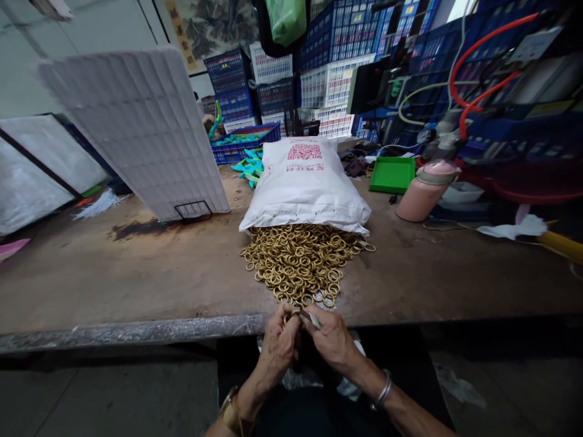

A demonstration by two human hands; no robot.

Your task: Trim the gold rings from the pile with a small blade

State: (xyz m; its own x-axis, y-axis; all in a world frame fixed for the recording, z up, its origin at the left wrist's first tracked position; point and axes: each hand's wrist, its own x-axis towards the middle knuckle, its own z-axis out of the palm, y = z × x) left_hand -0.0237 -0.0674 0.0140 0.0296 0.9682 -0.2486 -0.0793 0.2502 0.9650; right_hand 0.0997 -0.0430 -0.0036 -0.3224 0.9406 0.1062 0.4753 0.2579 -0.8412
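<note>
At the table's front edge my left hand (279,341) is closed, pinching a gold-coloured ring (291,314) between thumb and fingers. My right hand (336,341) is closed on a slim, pale grey-green tool (314,320), perhaps a small knife. Its dark tip meets the ring; its exact kind is not clear. Just beyond both hands lies a heap of gold-coloured rings (298,258), spilling from the open mouth of a white woven sack (303,182). The sack lies on its side and bears red print. My palms and lower fingers are partly hidden.
The sack rests on a worn brown table (182,273). A ribbed white panel (136,127) stands upright at left. To the right are a green tray (392,174), a pink bottle (426,191) and red hoses (473,54). Stacked crates (337,91) fill the back.
</note>
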